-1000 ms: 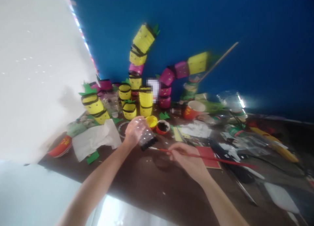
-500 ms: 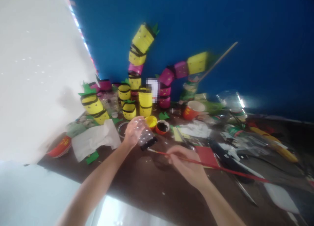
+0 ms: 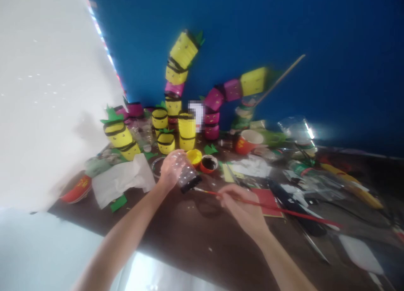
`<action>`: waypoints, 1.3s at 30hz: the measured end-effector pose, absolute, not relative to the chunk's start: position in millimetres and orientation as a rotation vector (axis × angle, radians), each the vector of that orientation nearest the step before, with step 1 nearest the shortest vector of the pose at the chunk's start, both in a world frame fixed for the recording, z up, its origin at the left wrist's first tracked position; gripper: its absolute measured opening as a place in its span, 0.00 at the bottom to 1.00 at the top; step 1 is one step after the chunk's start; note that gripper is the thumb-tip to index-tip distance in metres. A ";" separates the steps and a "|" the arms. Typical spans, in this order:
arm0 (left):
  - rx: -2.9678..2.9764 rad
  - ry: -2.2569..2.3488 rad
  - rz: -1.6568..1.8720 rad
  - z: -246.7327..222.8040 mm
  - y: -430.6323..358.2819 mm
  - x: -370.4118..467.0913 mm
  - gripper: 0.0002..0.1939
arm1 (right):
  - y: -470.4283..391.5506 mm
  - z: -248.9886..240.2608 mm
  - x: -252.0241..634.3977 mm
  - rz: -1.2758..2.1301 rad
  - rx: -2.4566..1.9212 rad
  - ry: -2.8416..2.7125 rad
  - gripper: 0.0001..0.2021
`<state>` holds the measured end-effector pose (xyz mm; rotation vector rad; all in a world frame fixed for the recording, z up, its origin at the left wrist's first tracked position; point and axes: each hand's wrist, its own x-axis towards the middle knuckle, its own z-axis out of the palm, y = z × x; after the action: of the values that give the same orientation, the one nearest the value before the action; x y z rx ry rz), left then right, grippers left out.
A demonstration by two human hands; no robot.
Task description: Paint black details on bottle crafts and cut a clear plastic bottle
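My left hand (image 3: 172,170) is wrapped round a clear plastic cup (image 3: 187,173) that lies tilted, its black-painted end facing down and right. In my right hand (image 3: 241,205) is a long paintbrush (image 3: 296,214) with a red handle, pinched near its front. The pale brush tip is close to the black end of the cup; whether they touch cannot be made out. Just behind the cup stand a small pot of yellow paint (image 3: 194,157) and a red pot with black paint (image 3: 208,164).
Yellow banded cups (image 3: 187,131) and magenta ones (image 3: 212,131) stand along the blue wall. White paper (image 3: 124,179) and a red bowl (image 3: 77,188) are at left. Right: a red and white cup (image 3: 248,141), red card (image 3: 268,202), scissors and plastic bottles (image 3: 318,177).
My right hand and the paintbrush have shifted slightly to the right, and the rear end of the handle has risen a little. My left hand and the cup have barely moved.
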<state>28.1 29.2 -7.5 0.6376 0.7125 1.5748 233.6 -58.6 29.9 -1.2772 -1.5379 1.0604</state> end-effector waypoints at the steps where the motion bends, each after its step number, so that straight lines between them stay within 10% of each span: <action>1: 0.637 0.712 1.568 -7.1 29.1 27.9 0.16 | -57.9 27.6 234.1 1.082 -1.272 -1.508 0.10; 39: 0.701 0.688 1.590 -13.8 34.8 22.5 0.13 | -60.3 37.3 232.4 0.566 -1.178 -1.920 0.07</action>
<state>22.5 34.8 -13.8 0.7011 0.6877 1.5903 232.4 -60.3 37.3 -1.1781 -1.9199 0.5660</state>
